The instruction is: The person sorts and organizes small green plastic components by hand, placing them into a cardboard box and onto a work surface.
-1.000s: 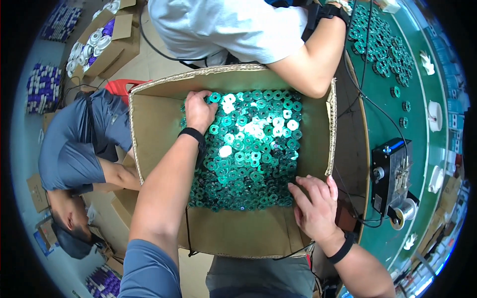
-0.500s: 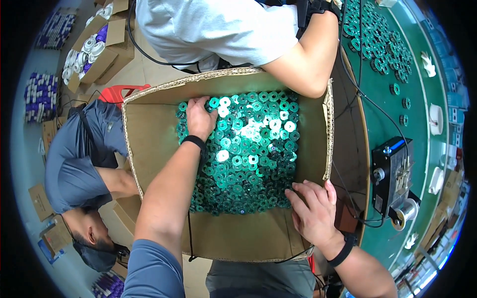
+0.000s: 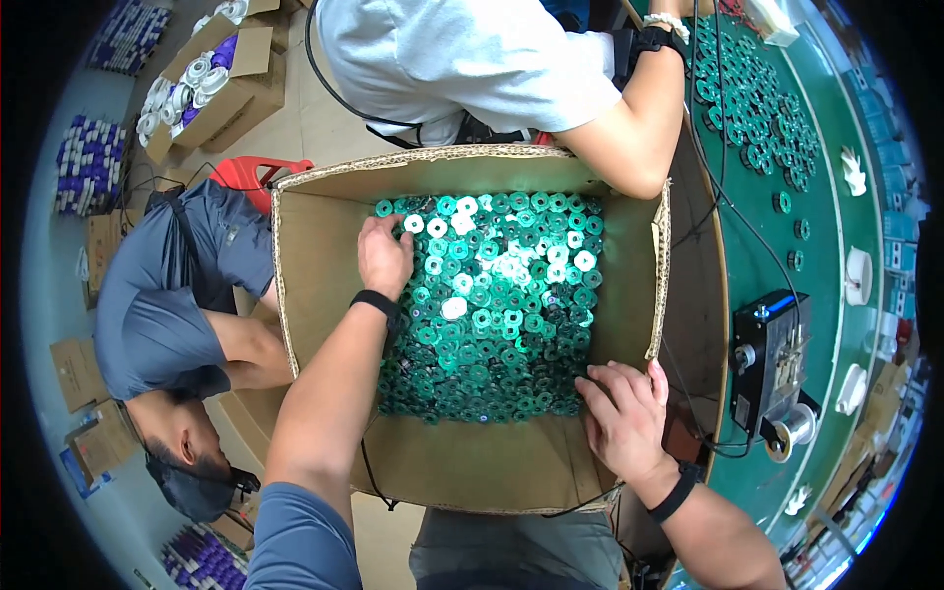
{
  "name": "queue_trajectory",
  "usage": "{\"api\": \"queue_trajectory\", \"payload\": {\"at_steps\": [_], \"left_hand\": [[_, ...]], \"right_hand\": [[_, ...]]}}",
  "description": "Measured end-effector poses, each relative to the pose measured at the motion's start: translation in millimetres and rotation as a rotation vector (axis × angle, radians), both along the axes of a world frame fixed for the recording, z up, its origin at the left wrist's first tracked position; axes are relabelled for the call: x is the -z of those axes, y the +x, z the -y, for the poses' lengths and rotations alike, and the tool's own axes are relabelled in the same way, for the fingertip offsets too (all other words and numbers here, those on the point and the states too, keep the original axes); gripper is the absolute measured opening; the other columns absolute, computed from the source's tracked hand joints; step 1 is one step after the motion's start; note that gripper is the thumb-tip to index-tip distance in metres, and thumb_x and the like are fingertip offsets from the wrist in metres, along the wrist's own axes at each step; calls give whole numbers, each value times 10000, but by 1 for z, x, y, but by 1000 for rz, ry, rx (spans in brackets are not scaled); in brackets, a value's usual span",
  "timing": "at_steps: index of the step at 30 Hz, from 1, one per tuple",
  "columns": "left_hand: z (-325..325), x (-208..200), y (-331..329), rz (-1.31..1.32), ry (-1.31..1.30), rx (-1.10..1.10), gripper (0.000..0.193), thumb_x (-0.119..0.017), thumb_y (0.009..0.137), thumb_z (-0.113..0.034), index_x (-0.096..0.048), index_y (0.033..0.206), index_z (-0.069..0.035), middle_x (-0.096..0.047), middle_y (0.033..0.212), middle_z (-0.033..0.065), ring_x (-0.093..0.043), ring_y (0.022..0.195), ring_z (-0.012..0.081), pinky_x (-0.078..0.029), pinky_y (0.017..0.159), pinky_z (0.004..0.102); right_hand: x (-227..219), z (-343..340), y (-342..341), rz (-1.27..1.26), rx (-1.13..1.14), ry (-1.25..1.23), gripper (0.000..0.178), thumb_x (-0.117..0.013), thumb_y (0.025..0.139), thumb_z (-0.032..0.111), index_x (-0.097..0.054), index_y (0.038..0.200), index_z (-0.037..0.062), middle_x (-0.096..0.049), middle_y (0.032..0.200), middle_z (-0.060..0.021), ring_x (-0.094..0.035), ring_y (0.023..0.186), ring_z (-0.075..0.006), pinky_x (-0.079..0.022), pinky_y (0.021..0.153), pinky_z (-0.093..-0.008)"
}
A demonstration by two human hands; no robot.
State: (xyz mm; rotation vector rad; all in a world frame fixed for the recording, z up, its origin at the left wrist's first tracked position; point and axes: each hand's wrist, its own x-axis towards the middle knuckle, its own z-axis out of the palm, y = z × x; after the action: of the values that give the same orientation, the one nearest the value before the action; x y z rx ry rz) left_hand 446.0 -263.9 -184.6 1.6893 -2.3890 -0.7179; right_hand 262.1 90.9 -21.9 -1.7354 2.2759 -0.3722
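Note:
A deep cardboard box stands in front of me. Small round green coil-like parts with holes in their middles lie packed in it, shiny in the light. My left hand reaches down to the parts at the box's left side, fingers bent close together. What its fingertips grip, if anything, is hidden. At the right front corner rests my right hand, its fingers spread along the inside of the box and touching the edge of the parts, holding nothing.
A person in a white shirt is beyond the box, elbow over its far right corner. Another in dark blue bends at the left. On the right, a green table bears loose green parts, a black device and a wire spool.
My left hand has shifted slightly nearer to me along the left side, uncovering pale parts beyond it. My right hand stays at the corner. The whole view has shifted a little.

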Motion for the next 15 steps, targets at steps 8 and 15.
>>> {"api": "queue_trajectory", "payload": {"at_steps": [8,15], "left_hand": [[-15,19,-20,66,-91,85,435,-682,945,-150,-716,1378,-174,-603,1353,129,-562,1204,384,-519,1035,491],[-25,13,-14,227,-136,291,477,-609,970,-148,-682,1436,-220,-539,1481,118,-530,1234,385,-512,1018,510]], "right_hand": [[0,-1,0,-21,-15,36,426,-739,779,114,-760,1199,180,-684,1238,1,-622,1236,-219,-282,1212,-529],[2,-4,-2,-47,-33,36,391,-743,781,124,-763,1166,186,-687,1230,17,-624,1226,-203,-276,1212,-533]]}}
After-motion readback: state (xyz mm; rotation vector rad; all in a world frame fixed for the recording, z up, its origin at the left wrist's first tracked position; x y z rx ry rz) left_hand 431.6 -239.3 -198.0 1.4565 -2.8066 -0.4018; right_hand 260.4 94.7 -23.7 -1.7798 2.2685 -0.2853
